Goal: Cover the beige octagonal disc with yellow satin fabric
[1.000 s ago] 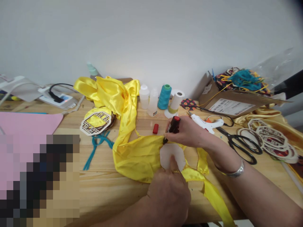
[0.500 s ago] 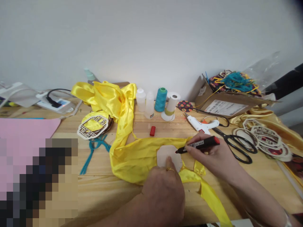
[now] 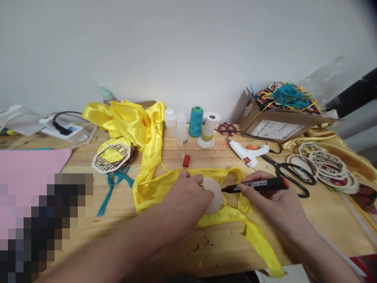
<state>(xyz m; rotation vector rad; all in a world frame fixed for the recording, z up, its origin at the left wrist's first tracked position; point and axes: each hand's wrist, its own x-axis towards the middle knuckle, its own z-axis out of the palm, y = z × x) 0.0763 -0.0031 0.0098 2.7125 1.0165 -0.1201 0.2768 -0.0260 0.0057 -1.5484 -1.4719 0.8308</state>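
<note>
My right hand (image 3: 272, 200) grips a black marker (image 3: 256, 185) with a red end, its uncapped tip pointing left at the edge of a pale template (image 3: 216, 196) with a wavy outline. On the template's left side are the curled fingers and thumb of my left hand (image 3: 188, 196), which hide part of it. Beneath both lies shiny yellow satin fabric (image 3: 160, 192), partly covered by my left forearm and hand. A red marker cap (image 3: 186, 160) rests on the table just behind the fabric.
Behind stand clear plastic bottles (image 3: 182, 129), a teal thread cone (image 3: 196, 122) and a white spool (image 3: 210, 127). A glue gun (image 3: 247, 152), black scissors (image 3: 294, 173), cut-out wooden frames (image 3: 331, 165) and a filled cardboard box (image 3: 273, 124) lie right. More frames (image 3: 112, 159) sit left.
My left hand has turned from pressing the template's middle with one finger to holding its left side. The marker tip has moved slightly right and lies flatter.
</note>
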